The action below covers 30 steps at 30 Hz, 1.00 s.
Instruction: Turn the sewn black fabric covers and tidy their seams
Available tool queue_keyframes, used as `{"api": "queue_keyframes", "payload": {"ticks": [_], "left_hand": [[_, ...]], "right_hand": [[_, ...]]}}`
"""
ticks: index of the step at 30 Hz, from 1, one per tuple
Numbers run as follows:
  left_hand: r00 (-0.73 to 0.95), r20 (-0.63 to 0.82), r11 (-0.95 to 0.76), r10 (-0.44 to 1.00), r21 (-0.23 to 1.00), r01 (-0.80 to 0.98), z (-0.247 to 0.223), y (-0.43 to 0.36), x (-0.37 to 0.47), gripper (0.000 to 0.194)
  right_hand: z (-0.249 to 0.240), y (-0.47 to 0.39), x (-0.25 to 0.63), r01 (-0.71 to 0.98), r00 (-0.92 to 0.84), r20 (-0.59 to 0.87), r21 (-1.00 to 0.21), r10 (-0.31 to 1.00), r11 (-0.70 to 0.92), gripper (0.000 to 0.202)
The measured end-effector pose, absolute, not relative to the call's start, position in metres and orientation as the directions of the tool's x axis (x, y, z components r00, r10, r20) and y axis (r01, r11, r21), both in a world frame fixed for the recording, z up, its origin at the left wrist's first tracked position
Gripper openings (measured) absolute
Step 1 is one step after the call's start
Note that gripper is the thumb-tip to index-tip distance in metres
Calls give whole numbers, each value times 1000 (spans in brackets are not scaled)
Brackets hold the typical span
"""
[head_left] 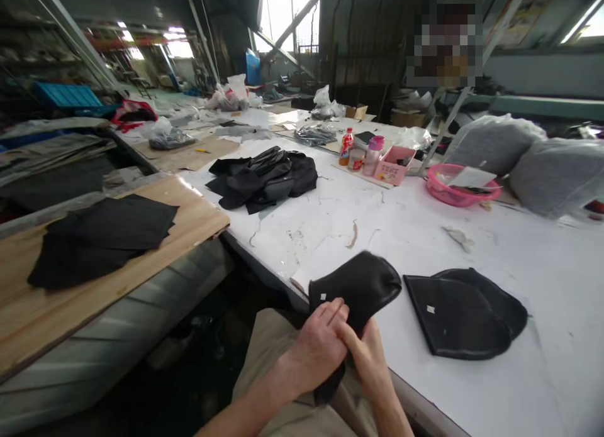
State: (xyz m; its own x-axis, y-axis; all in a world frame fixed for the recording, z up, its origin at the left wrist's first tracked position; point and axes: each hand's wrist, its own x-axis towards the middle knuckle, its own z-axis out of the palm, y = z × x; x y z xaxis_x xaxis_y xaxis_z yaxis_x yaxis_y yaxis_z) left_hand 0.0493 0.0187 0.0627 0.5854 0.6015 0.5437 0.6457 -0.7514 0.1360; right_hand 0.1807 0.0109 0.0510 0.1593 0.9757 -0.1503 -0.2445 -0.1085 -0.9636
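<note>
Head view shows my left hand and right hand both clamped on a black leather piece at the near edge of the white surface. Its lower end is hidden behind my fingers. Just beside it lies a stack of black pieces; I cannot tell how many.

You have two hands on one curved black leather piece, one stack of flat black leather pieces, one pink plastic basket, two grey felt bundles, and one red-capped drink bottle.
</note>
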Motion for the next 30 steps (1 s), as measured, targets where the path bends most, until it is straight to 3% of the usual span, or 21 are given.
{"api": "queue_keyframes", "payload": {"ticks": [2, 6, 8, 10, 12, 15, 17, 19, 23, 25, 28, 30], "left_hand": [[576, 538, -752, 615, 180, 635, 58, 9, 54, 25], [613, 445, -755, 653, 438, 488, 59, -4, 44, 26], [442, 480, -653, 758, 553, 518, 61, -3, 31, 35], [167, 489, -488, 856, 660, 571, 58, 6, 15, 51], [21, 362, -328, 932, 818, 473, 50, 19, 1, 65], [189, 16, -37, 982, 993, 109, 37, 32, -15, 76], [316, -110, 130, 942, 991, -43, 30, 31, -22, 75], [380, -193, 234, 905, 970, -66, 25, 24, -27, 68], [513, -388, 371, 766, 918, 140, 17, 5, -36, 43], [517, -457, 450, 724, 881, 149, 15, -3, -37, 31], [485, -481, 561, 730, 827, -24, 13, -10, -33, 35], [447, -434, 533, 782, 837, -121, 15, -12, -26, 49]], "right_hand": [[50, 12, 178, -324, 266, -249, -933, 931, -157, 45], [44, 13, 187, -542, 307, -409, -817, 859, -196, 43], [43, 11, 191, -592, 299, -442, -781, 846, -199, 42], [42, 8, 194, -622, 276, -477, -751, 835, -224, 38], [41, 5, 196, -634, 268, -504, -734, 821, -243, 35], [37, 4, 201, -651, 301, -485, -734, 821, -195, 37], [33, 4, 207, -656, 348, -445, -745, 825, -125, 41], [29, 6, 215, -659, 390, -416, -749, 821, -67, 43], [20, 11, 227, -680, 412, -400, -733, 818, -16, 41], [14, 13, 230, -689, 395, -395, -725, 829, -17, 42], [3, 13, 231, -696, 353, -401, -717, 845, -49, 41], [-4, 10, 230, -704, 313, -421, -705, 851, -90, 39]]}}
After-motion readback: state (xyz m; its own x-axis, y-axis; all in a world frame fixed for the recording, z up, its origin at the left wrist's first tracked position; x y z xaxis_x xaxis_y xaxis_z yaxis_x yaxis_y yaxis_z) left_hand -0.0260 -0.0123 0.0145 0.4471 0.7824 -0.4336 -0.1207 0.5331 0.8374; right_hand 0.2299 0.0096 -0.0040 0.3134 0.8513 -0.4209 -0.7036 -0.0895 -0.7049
